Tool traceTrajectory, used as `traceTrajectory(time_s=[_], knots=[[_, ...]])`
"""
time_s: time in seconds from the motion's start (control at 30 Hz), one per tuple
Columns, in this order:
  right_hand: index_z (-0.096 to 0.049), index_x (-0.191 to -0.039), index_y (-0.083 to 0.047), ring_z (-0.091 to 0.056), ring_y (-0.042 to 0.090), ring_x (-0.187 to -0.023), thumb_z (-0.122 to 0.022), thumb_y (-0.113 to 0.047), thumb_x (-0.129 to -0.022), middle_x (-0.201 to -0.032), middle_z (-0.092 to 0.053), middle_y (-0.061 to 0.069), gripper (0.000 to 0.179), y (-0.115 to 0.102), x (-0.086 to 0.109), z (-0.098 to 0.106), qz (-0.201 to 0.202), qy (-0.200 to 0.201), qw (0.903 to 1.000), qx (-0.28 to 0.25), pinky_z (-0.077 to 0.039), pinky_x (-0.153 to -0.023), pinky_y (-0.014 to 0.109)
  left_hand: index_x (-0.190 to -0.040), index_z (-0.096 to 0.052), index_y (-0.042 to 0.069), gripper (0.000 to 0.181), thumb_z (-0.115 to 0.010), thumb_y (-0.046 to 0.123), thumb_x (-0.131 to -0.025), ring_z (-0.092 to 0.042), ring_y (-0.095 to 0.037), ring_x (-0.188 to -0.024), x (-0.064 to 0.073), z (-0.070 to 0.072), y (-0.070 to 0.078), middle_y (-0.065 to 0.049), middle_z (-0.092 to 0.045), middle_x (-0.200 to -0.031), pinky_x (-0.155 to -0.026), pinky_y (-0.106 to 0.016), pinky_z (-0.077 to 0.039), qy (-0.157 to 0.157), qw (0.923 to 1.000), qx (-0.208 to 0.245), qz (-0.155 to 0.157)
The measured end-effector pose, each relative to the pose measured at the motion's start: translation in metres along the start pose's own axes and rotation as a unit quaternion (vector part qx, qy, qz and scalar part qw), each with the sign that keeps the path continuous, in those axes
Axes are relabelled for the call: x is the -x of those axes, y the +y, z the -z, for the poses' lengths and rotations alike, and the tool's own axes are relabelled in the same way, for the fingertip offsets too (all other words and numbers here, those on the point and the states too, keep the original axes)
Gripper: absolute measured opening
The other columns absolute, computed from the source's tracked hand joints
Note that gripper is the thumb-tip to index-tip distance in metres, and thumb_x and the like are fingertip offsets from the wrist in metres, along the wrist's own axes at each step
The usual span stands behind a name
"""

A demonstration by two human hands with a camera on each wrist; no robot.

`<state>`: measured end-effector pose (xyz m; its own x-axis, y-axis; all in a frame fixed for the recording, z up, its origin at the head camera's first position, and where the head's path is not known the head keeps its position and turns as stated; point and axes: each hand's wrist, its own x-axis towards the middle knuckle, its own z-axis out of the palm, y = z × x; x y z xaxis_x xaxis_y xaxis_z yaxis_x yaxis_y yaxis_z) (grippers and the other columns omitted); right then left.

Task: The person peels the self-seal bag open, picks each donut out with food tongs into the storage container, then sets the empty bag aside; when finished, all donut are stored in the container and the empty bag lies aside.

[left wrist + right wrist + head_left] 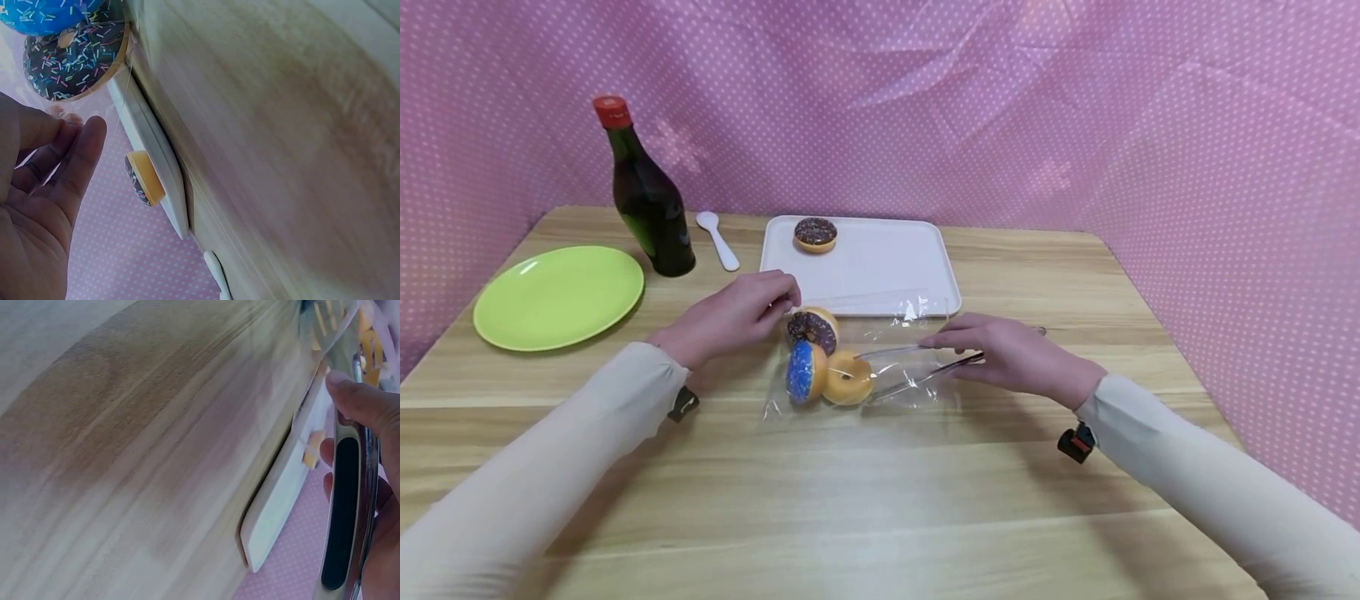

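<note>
So the left hand has fingertips pinching the edge of a clear plastic bag, while the right hand, well apart from it, is wrapped around some metal tongs whose arms run into the bag. Three donuts are bunched at the bag's left end: a chocolate one at the back, a blue one tipped on edge, and a tan one right by the tong tips, though I can't tell if they're touching it. Just behind, a white tray holds another sprinkled donut.
</note>
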<state>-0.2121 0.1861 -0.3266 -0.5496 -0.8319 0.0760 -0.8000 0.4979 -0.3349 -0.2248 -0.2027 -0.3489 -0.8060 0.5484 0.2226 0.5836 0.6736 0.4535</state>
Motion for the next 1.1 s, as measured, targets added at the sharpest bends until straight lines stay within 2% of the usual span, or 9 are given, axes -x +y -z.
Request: traceTrajectory(time_s=[0.27, 0.37, 0.63, 0.9, 1.1], knots=[[-0.07, -0.136, -0.017, -0.07, 0.02, -0.117, -0.086, -0.014, -0.086, -0.128, -0.073, 0.005, 0.053, -0.0031, -0.0078, -0.0038, 0.027, 0.012, 0.999, 0.033, -0.06, -0.097, 0.037, -0.098, -0.065, 0.004, 0.013, -0.057, -0.007, -0.099, -0.06, -0.021, -0.086, 0.0001, 0.0006, 0.0004, -0.009, -0.067, -0.093, -0.081, -0.04, -0.056, -0.01, 0.9999, 0.002, 0.006], [-0.071, -0.136, -0.016, -0.071, 0.019, -0.111, -0.085, -0.012, -0.086, -0.124, -0.073, 0.005, 0.052, -0.0031, -0.0086, -0.0043, 0.023, 0.011, 0.9994, 0.023, -0.061, -0.093, 0.035, -0.097, -0.065, 0.005, 0.014, -0.058, -0.007, -0.098, -0.06, -0.021, -0.086, 0.0003, 0.0004, 0.0005, -0.009, -0.067, -0.093, -0.081, -0.04, -0.056, -0.007, 0.9999, 0.003, 0.007], [-0.07, -0.137, -0.016, -0.071, 0.016, -0.099, -0.08, -0.01, -0.091, -0.117, -0.074, 0.004, 0.047, -0.0004, -0.003, -0.0059, 0.023, 0.011, 0.9996, 0.015, -0.06, -0.086, 0.033, -0.095, -0.065, 0.004, 0.016, -0.056, -0.01, -0.096, -0.06, -0.021, -0.086, 0.0021, -0.0038, -0.0016, -0.009, -0.066, -0.091, -0.081, -0.04, -0.055, 0.005, 0.9998, -0.007, -0.015], [-0.071, -0.136, -0.017, -0.073, 0.013, -0.1, -0.077, -0.012, -0.095, -0.115, -0.076, 0.002, 0.042, 0.0005, -0.0005, -0.0047, 0.036, 0.033, 0.9981, 0.038, -0.061, -0.086, 0.034, -0.097, -0.065, 0.005, 0.015, -0.059, -0.008, -0.097, -0.06, -0.02, -0.087, 0.005, 0.0003, -0.0009, -0.008, -0.066, -0.094, -0.081, -0.039, -0.055, 0.01, 0.9997, -0.018, -0.016], [-0.072, -0.134, -0.014, -0.074, 0.013, -0.101, -0.075, -0.011, -0.096, -0.118, -0.077, 0.003, 0.039, 0.0021, 0.0011, -0.0047, 0.031, 0.041, 0.9987, 0.008, -0.061, -0.086, 0.035, -0.099, -0.066, 0.008, 0.017, -0.059, -0.008, -0.097, -0.059, -0.019, -0.088, 0.0056, 0.0056, -0.0012, -0.006, -0.065, -0.095, -0.081, -0.039, -0.054, 0.006, 0.9995, -0.029, -0.006]])
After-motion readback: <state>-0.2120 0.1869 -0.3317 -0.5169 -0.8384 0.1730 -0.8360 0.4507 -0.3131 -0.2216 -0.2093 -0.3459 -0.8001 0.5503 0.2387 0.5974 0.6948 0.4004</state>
